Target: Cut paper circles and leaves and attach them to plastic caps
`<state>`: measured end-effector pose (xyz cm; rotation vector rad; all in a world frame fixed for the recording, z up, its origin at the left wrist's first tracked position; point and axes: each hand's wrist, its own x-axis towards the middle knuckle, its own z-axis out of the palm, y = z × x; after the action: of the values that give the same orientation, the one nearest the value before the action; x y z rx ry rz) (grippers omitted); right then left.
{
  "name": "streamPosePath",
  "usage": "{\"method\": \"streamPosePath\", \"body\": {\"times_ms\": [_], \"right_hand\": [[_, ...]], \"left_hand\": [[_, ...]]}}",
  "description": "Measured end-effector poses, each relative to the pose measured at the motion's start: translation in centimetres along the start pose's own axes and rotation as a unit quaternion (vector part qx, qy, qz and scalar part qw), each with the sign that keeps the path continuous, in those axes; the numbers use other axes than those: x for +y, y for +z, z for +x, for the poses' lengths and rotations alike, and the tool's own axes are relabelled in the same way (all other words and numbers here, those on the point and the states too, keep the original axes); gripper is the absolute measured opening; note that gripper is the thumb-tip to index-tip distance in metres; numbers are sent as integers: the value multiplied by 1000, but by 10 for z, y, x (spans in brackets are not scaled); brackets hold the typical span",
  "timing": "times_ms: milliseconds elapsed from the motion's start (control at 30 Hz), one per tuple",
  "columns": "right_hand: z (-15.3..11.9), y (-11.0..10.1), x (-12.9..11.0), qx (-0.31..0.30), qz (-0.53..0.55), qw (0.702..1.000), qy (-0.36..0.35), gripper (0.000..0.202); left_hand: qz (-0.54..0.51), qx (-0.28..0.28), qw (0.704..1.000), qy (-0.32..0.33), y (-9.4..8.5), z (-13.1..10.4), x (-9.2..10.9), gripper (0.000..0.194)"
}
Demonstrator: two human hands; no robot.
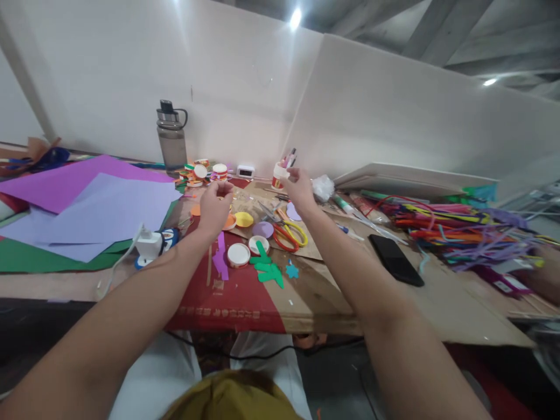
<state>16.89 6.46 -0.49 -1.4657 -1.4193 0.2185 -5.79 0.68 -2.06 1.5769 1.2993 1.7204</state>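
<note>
My left hand (217,204) hovers over the cardboard with fingers curled together; anything between them is too small to make out. Under it lie orange and yellow paper discs (244,219). My right hand (298,185) is closed in a pinch beside a paper cup holding pens (277,182). A whitish bit shows at its fingertips, but I cannot tell whether that is the cup's rim. Between my forearms are scissors with orange and yellow handles (286,234), a purple disc (263,230), a white round lid (238,255), green paper pieces (268,270) and a blue paper flower (292,269).
Purple paper sheets (118,210) and a white plug adapter (149,245) are at left. A water bottle (171,140) stands near the back wall, with small decorated tubs (219,171) and a clock (245,171). A phone (396,259) and colourful pipe cleaners (472,233) lie at right.
</note>
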Motion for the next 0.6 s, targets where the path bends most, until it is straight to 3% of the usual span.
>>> {"method": "streamPosePath", "body": {"times_ms": [233, 400, 600], "right_hand": [[-64, -11, -6, 10, 113, 991, -67, 19], [-72, -21, -7, -144, 178, 972, -59, 13], [-78, -38, -24, -261, 114, 957, -61, 12]], "left_hand": [[54, -106, 992, 47, 8, -8, 0, 9], [137, -167, 969, 119, 12, -13, -3, 8], [182, -198, 955, 122, 12, -16, 3, 12]]}}
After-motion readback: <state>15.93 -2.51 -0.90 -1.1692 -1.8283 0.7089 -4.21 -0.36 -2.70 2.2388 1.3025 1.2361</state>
